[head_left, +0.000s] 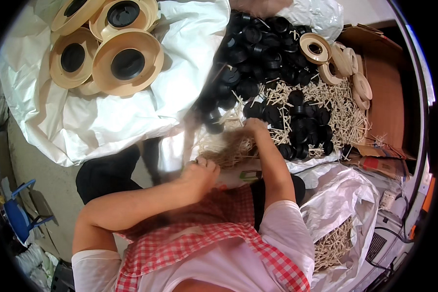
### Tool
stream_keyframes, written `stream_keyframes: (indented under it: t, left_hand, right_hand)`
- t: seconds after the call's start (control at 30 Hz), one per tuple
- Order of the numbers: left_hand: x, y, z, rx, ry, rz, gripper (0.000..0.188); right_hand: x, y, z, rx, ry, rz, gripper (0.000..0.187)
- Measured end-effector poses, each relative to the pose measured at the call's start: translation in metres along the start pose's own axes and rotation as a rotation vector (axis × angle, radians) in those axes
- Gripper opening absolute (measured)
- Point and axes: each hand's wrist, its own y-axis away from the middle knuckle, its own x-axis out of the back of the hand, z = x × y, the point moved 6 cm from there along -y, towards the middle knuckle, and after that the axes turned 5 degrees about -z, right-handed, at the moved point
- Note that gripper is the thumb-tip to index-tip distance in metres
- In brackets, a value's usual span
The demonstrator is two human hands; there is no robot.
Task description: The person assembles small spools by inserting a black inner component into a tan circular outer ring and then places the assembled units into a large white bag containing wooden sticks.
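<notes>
My left hand (pixel 200 174) is closed, its fingers curled near the edge of a heap of small cream plastic sticks (pixel 228 151); what it holds, if anything, does not show. Beyond it to the right, my right hand (pixel 256 126) has its fingers drawn together, beside the black threaded caps (pixel 304 131); whatever is in its grip is hidden. A larger pile of black caps (pixel 258 48) spreads behind. More cream sticks (pixel 343 109) lie to the right among the caps. The area between my hands is smeared by motion.
Tan funnel-shaped parts with black centres (pixel 153 56) are stacked on a white sack (pixel 180 92) at upper left. Several tan rings (pixel 317 41) lie beside a cardboard box (pixel 387 92). A white bag of cream sticks (pixel 360 190) stands at lower right. A blue-framed object (pixel 17 216) is far left.
</notes>
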Motion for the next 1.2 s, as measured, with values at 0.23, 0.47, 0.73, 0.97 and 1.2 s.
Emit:
stream_keyframes:
  t: [0.23, 0.47, 0.73, 0.97, 1.2]
  left_hand:
    - [0.001, 0.001, 0.003, -0.001, -0.040, 0.032, 0.069]
    - [-0.003, 0.003, 0.002, 0.019, -0.171, 0.148, 0.064]
    - [-0.003, 0.002, 0.007, -0.008, -0.146, 0.148, 0.064]
    - [-0.005, 0.001, 0.008, 0.006, -0.179, 0.199, 0.062]
    - [-0.005, 0.003, 0.009, 0.024, -0.157, 0.271, 0.053]
  right_hand:
    - [0.025, 0.006, -0.023, 0.025, 0.006, 0.391, 0.088]
    - [0.075, 0.021, -0.011, 0.158, -0.282, 0.602, 0.044]
    - [0.010, 0.052, -0.085, 0.889, -0.021, 0.719, 0.037]
    - [-0.016, 0.034, -0.121, 0.419, 0.390, 0.644, 0.057]
    - [-0.016, 0.035, -0.133, 0.252, -0.017, 0.498, 0.082]
